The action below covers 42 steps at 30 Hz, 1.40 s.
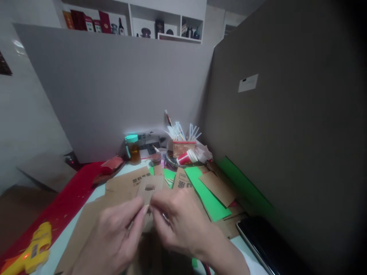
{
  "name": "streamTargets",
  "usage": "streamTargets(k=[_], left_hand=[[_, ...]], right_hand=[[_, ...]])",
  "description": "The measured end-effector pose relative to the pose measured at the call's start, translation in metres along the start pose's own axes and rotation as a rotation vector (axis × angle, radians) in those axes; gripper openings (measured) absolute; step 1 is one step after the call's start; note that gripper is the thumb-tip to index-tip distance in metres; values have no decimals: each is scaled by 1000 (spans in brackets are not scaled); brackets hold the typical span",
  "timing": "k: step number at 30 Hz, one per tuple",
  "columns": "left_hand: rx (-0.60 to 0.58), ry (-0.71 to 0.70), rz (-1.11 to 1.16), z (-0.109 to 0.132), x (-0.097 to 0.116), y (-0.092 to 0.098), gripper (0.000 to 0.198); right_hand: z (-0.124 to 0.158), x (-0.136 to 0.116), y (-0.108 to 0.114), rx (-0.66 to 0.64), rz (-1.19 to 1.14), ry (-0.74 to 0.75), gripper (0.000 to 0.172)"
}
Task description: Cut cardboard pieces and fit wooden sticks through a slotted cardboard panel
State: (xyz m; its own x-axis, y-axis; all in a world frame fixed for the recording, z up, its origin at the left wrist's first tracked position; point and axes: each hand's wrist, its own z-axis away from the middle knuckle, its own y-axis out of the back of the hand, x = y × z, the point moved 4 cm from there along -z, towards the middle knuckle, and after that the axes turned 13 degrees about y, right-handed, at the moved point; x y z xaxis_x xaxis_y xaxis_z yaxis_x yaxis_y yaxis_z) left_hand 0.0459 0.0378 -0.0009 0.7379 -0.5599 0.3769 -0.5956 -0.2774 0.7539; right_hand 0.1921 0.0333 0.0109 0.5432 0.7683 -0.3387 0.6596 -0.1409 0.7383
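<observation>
Both hands meet at the near middle of the table, over the cardboard sheets. Between the thumb and fingers of my left hand [116, 229] is the lower left edge of a small cardboard piece [151, 182] with a rectangular hole in it. My right hand [182, 217] pinches the same piece close beside the left fingertips. The piece is held up, and its lower part is hidden behind the fingers. Under it lies a large printed cardboard sheet [123, 187]. Something small and shiny shows between the right fingers; I cannot make it out.
A yellow glue gun [36, 248] with a lit red spot lies at the left. Green sheets [209, 202] and cardboard scraps [218, 187] cover the right. Behind stand a teal-lidded bottle [133, 151], a box of sticks [183, 148] and a tipped paper cup [186, 157]. A phone [266, 244] lies near right.
</observation>
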Motion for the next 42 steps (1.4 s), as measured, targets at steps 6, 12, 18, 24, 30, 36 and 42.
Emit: streamTargets(k=[6,12,18,24,30,36,42], left_hand=[[19,-39,-36,1,-7,-4,27],[67,-37,-57,4,-8,-9,23],[-37,-11,-131,-1,-8,-12,27],[-215,153,49,-4,-15,-10,24],[-383,293,242,-3,-14,2,35],[-751,298,682,-7,-14,3,33],[-757,472,1033,-2,-11,-3,28]], right_hand=[[2,1,-5,21,50,-52,20],[5,0,-17,43,94,-113,20],[2,-2,-12,3,102,-90,18],[3,1,2,-92,45,-69,22],[4,-1,14,-215,-217,-77,23],[5,4,13,-417,-586,-52,31],[6,9,9,-388,-959,-146,30]])
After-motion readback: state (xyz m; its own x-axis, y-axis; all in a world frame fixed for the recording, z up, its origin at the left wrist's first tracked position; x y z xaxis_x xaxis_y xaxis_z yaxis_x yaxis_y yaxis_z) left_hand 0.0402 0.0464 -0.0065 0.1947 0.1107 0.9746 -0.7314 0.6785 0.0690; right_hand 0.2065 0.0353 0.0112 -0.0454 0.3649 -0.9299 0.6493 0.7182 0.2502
